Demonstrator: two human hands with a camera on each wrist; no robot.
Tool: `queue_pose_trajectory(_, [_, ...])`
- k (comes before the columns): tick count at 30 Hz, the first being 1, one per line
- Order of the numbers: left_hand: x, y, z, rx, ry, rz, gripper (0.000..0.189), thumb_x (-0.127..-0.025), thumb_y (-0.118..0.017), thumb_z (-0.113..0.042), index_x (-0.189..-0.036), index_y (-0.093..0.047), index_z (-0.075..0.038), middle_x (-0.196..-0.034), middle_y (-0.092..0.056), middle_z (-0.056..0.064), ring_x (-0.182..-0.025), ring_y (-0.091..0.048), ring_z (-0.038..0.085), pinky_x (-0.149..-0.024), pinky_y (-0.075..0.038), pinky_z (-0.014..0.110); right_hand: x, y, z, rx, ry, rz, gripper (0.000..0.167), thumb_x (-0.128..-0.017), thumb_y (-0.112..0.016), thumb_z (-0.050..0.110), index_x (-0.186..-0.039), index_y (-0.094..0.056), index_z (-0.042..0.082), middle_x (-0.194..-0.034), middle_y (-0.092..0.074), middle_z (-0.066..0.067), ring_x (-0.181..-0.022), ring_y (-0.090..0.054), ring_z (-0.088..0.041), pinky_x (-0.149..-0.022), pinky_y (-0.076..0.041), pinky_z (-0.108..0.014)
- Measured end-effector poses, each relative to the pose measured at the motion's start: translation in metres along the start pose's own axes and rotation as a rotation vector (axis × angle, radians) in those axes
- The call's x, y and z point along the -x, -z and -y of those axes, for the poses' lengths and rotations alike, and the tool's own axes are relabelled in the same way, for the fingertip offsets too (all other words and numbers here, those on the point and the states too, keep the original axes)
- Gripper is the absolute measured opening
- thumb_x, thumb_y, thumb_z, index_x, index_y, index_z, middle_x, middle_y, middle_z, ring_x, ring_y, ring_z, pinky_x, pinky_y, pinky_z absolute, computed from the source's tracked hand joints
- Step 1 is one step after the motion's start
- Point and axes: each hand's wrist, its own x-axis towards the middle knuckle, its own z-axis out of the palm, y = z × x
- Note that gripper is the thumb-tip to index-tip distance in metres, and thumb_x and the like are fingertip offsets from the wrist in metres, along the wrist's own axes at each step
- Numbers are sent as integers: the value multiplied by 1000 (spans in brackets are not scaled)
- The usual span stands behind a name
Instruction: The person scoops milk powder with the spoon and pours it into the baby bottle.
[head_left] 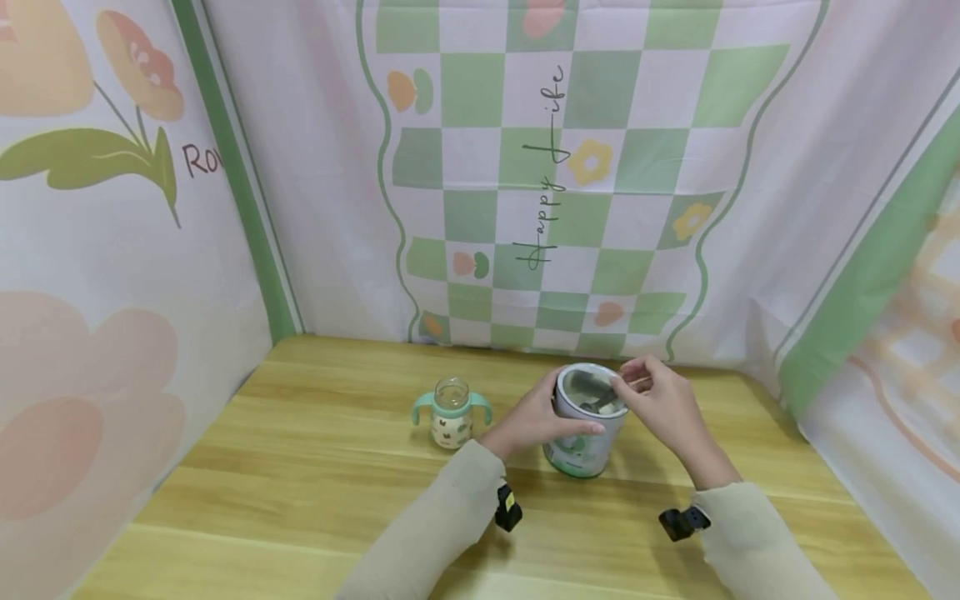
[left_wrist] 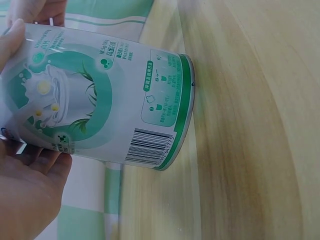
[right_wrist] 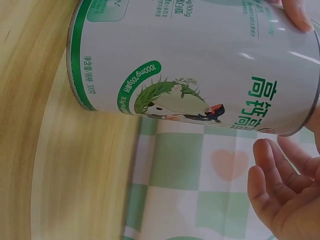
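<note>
A white and green milk powder can (head_left: 577, 454) is on the wooden table, its top uncovered toward the head camera. My left hand (head_left: 536, 421) grips the can's upper side, thumb across the front and fingers round the back. Over the far right of the rim, my right hand (head_left: 660, 400) pinches a scoop (head_left: 602, 402) that reaches down into the can; its fingertips are partly hidden. In the right wrist view, the other fingers (right_wrist: 267, 165) curl loosely beside the can. The left wrist view shows the can's barcode side (left_wrist: 150, 145).
Left of the can stands a baby bottle (head_left: 452, 425) with two mint handles and no cap on its clear neck. The wooden table (head_left: 300, 467) meets a printed cloth (head_left: 555, 292) at the back, with more cloth hanging at both sides.
</note>
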Motion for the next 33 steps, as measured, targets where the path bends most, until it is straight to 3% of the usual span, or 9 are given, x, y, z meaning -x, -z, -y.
queue_pose_trajectory(10, [-1, 0, -2, 2, -23, 6, 78, -83, -85, -29, -147, -41, -26, -140, -52, 6, -124, -54, 23, -98, -45, 32, 0, -3, -3, -32, 5, 11, 40, -98, -65, 37, -115, -61, 0, -111, -67, -17, -95, -68, -35, -69, -59, -44])
queue_pose_trajectory(18, [-2, 1, -2, -27, -89, 14, 76, -83, -85, -28, -146, -43, -24, -137, -54, 3, -124, -55, 25, -100, -45, 33, 3, 0, 0, -52, 13, 39, 45, -101, -60, 40, -119, -60, -1, -116, -65, -18, -103, -64, -37, -79, -57, -50])
queue_pose_trajectory(25, [5, 6, -6, -116, 15, -49, 90, -77, -88, -40, -152, -39, -24, -141, -48, -9, -130, -46, 13, -108, -37, 48, 8, 0, 1, -71, 40, 44, 42, -102, -59, 37, -121, -60, -1, -117, -65, -18, -106, -63, -36, -84, -54, -53])
queue_pose_trajectory(30, [10, 15, -10, -181, 79, -66, 98, -78, -86, -45, -156, -33, -19, -153, -41, -2, -138, -41, 21, -110, -36, 50, 9, 0, 3, -64, 81, 25, 39, -102, -61, 32, -122, -61, -1, -121, -64, -17, -107, -62, -37, -84, -52, -55])
queue_pose_trajectory(33, [13, 22, -14, -244, 78, -65, 98, -79, -85, -48, -157, -33, -18, -154, -41, 3, -138, -41, 22, -110, -38, 47, 9, 0, 4, -50, 97, 22, 38, -102, -61, 31, -123, -61, -1, -122, -63, -18, -109, -61, -39, -86, -51, -57])
